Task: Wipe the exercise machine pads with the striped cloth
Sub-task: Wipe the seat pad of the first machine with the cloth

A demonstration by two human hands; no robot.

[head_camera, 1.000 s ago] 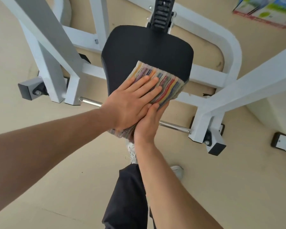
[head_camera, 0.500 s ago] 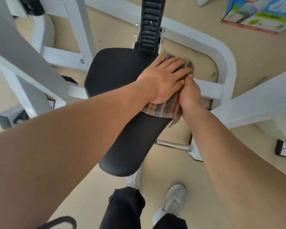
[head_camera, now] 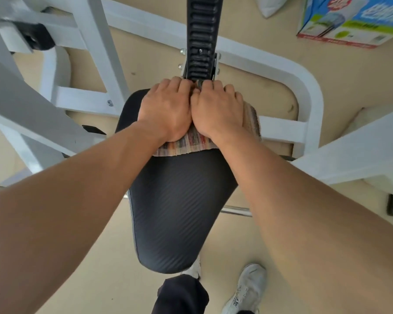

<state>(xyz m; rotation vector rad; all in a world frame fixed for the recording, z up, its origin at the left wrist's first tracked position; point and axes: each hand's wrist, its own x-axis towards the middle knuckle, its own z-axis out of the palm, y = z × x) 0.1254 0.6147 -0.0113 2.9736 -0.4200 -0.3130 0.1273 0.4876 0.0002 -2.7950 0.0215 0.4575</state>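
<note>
Closest in, a dark trouser leg (head_camera: 182, 295) and a white shoe (head_camera: 247, 288) stand on the beige floor (head_camera: 100, 291). Above them is the near, rounded end of the black ribbed pad (head_camera: 179, 211), which runs away from the person between both bare forearms. A chrome bar (head_camera: 236, 210) shows just right of the pad. Farther along, the striped cloth (head_camera: 184, 143) lies folded across the pad's far end, its near edge and right side showing from under the wrists. The left hand (head_camera: 166, 109) and right hand (head_camera: 218, 109) press on the cloth side by side, touching each other. Their fingers are curled down over its far edge, with the tips hidden. Just beyond the knuckles a black ribbed post (head_camera: 202, 35) rises from a bolted bracket. The white frame (head_camera: 309, 91) curves around behind, and a colourful box (head_camera: 349, 21) lies on the floor at the far right.
</note>
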